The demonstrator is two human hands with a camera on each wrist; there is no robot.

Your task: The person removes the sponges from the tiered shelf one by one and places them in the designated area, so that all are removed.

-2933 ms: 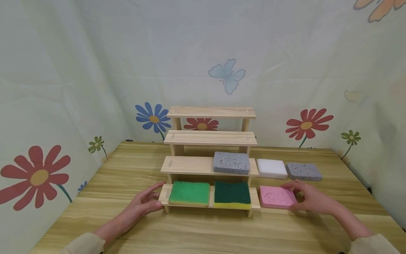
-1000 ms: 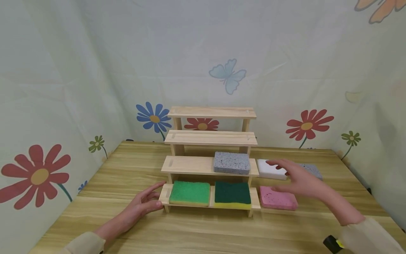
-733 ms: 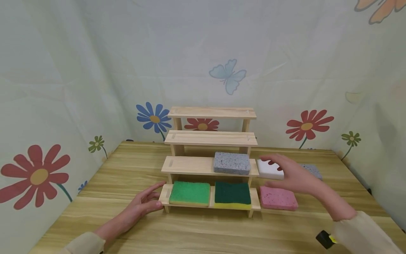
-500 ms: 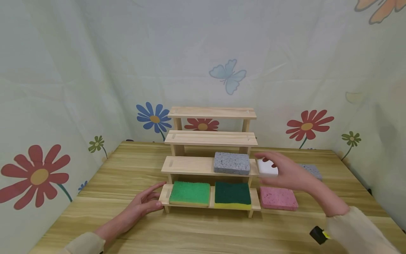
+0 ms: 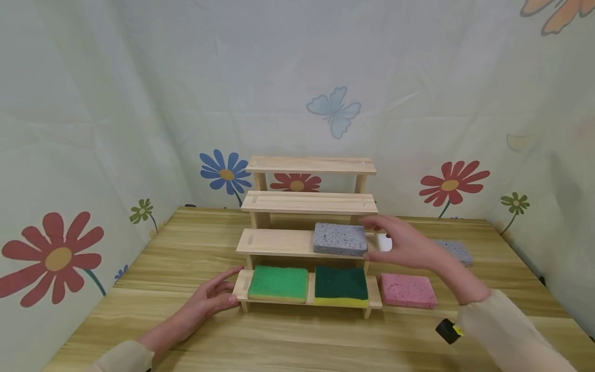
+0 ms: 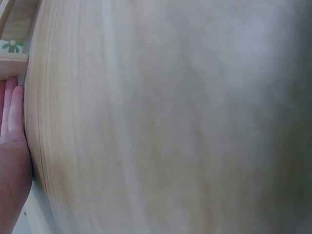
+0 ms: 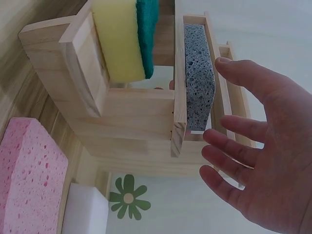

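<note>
A stepped wooden display rack (image 5: 274, 242) stands on the table. My left hand (image 5: 197, 310) touches the left end of its lowest step, thumb at the front corner; straight fingers (image 6: 16, 109) show in the left wrist view. On that step lie a light green scouring sponge (image 5: 278, 283) and a dark green and yellow scouring sponge (image 5: 341, 284). A speckled grey sponge (image 5: 339, 238) lies on the right half of the second step. My right hand (image 5: 406, 247) is at its right end, thumb and fingers spread apart, and the right wrist view shows a gap before the sponge.
A pink sponge (image 5: 408, 290) lies on the table right of the rack. Behind it are a white sponge (image 5: 384, 243), partly hidden by my right hand, and another grey sponge (image 5: 456, 252). A flower-print cloth (image 5: 288, 67) hangs behind the table.
My right hand has left the pink sponge and moved up and left, past the white sponge, to the grey sponge on the second step. My left hand stays at the rack.
</note>
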